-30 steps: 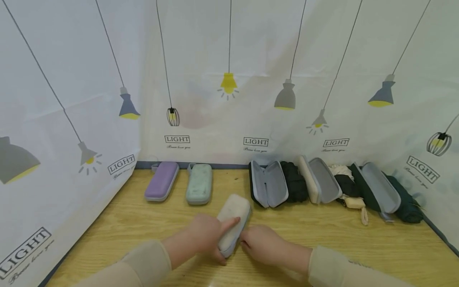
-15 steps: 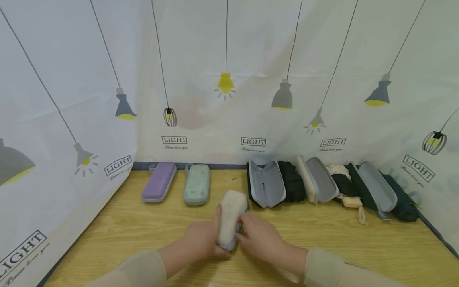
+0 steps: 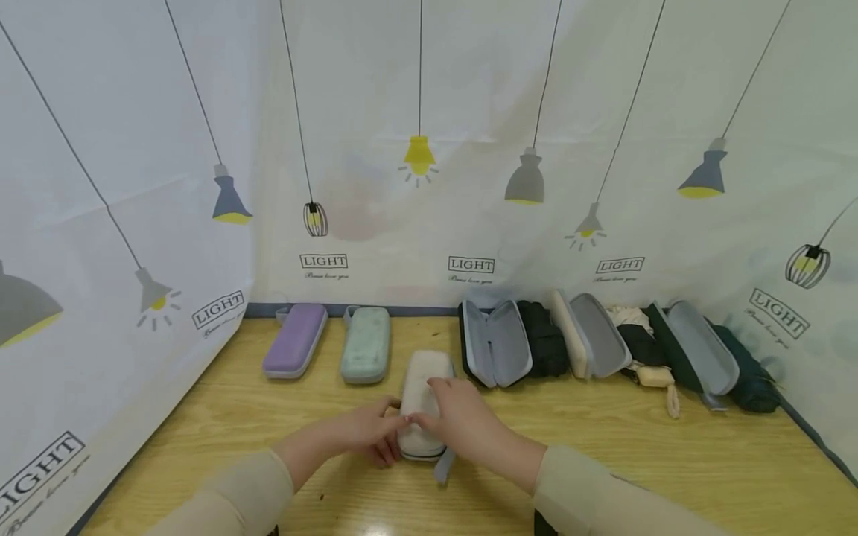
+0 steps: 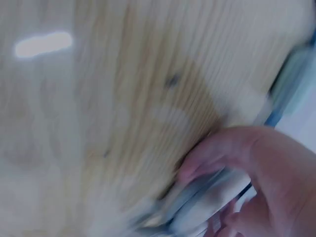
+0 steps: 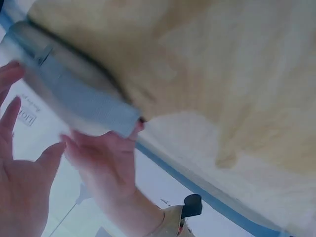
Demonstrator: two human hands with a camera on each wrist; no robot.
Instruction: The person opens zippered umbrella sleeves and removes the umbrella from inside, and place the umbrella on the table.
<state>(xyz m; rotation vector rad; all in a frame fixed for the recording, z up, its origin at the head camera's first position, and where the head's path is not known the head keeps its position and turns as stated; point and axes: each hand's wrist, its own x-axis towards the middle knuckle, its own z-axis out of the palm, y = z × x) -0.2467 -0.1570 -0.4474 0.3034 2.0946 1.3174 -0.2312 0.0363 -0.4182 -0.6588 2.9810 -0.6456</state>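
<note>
A cream zip case [image 3: 425, 402] with a grey edge and a dangling grey strap [image 3: 445, 467] lies in front of me, lid up. My left hand [image 3: 362, 432] holds its near left side, thumb by the top edge and fingers down the side. My right hand [image 3: 469, 417] lies over the right part of the lid, its fingertips and thumb touching the top. In the right wrist view, the strap [image 5: 94, 101] hangs along the case's side, and the right hand's fingers [image 5: 10, 118] are spread. The left wrist view is blurred; the left hand [image 4: 247, 158] curves over the case there.
Behind to the left lie a purple case [image 3: 295, 341] and a mint case [image 3: 366, 346]. To the right stand an opened black case [image 3: 496, 346], a black fabric bundle [image 3: 546, 342], an opened cream case [image 3: 599, 335], an opened green case [image 3: 700, 350] and a dark green bundle [image 3: 751, 372].
The cream case has turned more upright in view and shifted slightly away. My right hand has moved from its zip side onto the lid, and the strap now shows at the near end.
</note>
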